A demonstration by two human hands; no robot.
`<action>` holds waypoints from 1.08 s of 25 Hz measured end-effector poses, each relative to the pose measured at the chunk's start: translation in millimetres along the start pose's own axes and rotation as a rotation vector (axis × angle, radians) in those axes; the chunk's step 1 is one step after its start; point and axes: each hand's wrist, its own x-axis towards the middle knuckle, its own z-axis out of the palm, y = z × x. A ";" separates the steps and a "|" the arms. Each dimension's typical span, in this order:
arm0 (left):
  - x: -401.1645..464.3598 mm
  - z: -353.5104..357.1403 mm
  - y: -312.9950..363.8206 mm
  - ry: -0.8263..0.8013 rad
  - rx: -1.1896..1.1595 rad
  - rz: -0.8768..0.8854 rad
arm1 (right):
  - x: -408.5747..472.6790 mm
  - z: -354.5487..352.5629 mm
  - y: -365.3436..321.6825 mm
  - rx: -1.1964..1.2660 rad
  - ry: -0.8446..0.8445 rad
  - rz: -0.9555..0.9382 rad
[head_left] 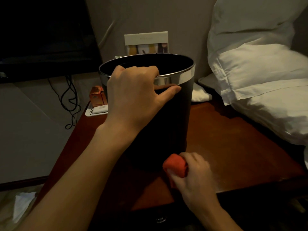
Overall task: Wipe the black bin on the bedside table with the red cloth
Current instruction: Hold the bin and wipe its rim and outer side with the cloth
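A round black bin [173, 117] with a shiny metal rim stands upright on the reddish wooden bedside table [233, 144]. My left hand [133, 97] grips the near rim, fingers curled over the edge and thumb pressed on the outer wall. My right hand [195, 174] holds a bunched red cloth [175, 165] low against the bin's front right side, near its base. The bin's lower left wall is hidden behind my left forearm.
White pillows [260, 77] crowd the table's right side. Behind the bin stands a printed card [146, 42]; at its left lie an orange box [96, 95] and a white tray [95, 111]. Black cables [70, 99] hang by the wall. A dark screen [41, 34] fills the upper left.
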 end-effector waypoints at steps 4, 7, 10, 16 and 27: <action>0.7 -0.1 1.7 0.018 -0.006 -0.004 | 20.1 -18.9 23.1 0.045 0.102 0.180; 5.1 0.3 13.2 -0.020 0.045 -0.093 | 3.1 -3.8 -8.8 0.150 0.004 -0.014; 10.2 7.5 34.2 -0.025 0.149 -0.110 | -5.3 14.5 -26.9 0.183 -0.101 -0.171; 10.2 -13.6 -22.6 -0.234 -0.197 -0.022 | 25.0 -15.6 32.2 0.167 0.122 0.212; 7.5 -0.2 4.7 -0.096 -0.053 -0.097 | 0.1 36.1 -61.6 -0.018 -0.046 -0.267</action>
